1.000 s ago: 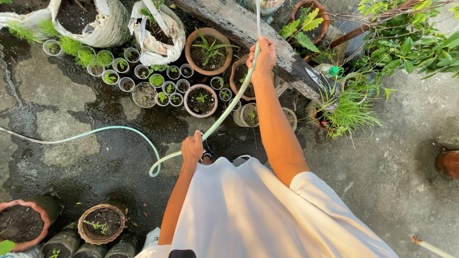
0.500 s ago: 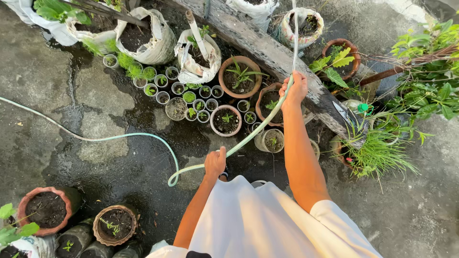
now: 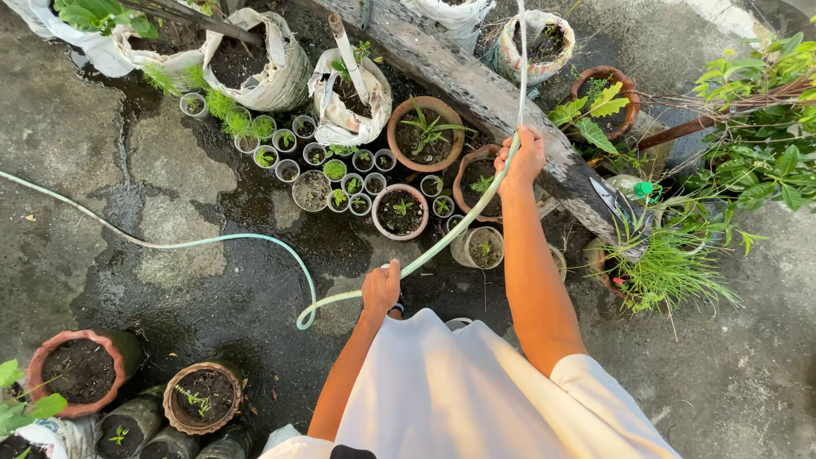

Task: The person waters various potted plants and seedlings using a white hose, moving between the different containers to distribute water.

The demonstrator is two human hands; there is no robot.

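A person in a white shirt is gripping a pale green rubber garden hose (image 3: 255, 240) with both hands over wet concrete ground (image 3: 127, 170).

The right hand (image 3: 522, 159) is closing fully around the hose, arm stretched toward a weathered grey wooden beam (image 3: 476, 85); the left hand (image 3: 381, 287) is clasping it lower, near the waist. The hose is looping across the ground from the left edge, rising through both fists and running up past the top edge, above small plastic seedling cups (image 3: 333, 170) and a round terracotta pot (image 3: 400, 212).
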